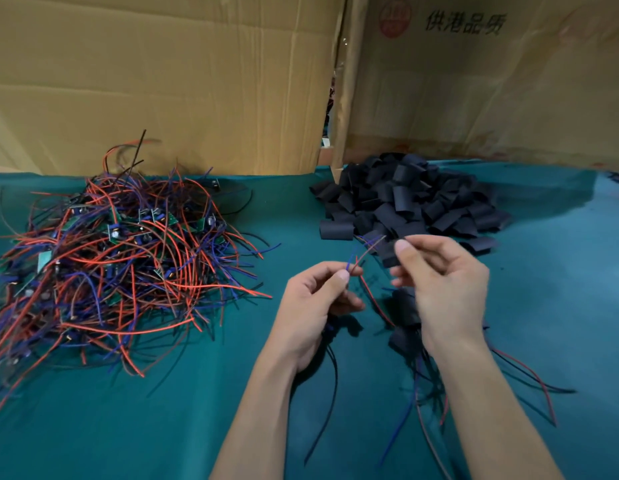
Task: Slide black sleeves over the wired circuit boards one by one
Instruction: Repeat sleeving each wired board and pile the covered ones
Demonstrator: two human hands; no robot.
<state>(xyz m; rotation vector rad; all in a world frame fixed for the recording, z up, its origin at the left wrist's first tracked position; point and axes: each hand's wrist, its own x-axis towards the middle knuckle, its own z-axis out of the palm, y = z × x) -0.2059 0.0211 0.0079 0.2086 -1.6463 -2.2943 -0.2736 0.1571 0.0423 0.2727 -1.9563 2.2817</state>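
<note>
The left hand point(315, 299) has its grip closed: thumb and forefinger pinch a thin bundle of red and blue insulated wires point(365, 251) close to their free ends, and the board they belong to hangs below the palm, hidden except for dark leads trailing toward the person. The right hand point(443, 282) is also closed in a pinch, its thumb and fingers curled round a short black flattened tube sleeve point(387, 256), though blur makes the exact hold hard to read.

What matters for the next move is how wires and sleeve line up. From the left grip the wire ends rise up and away to the right, and their tips lie just beside the sleeve held in the right grip, almost touching it. The bundle's long axis slants from the left grip toward the right one, so the sleeve's open mouth, if turned down-left, would face the tips. The right hand is the nearer to the tips; I judge the threading is about to begin, not yet done.

Beyond the right grip lies a heap of loose black sleeves point(412, 199) on the green cloth-covered surface point(162, 427). Far to the left of the left grip sits a tangled pile of green circuit boards with red, blue and black wires point(124, 258). Below the right wrist lie several dark sleeved pieces point(405, 336) with trailing leads.
</note>
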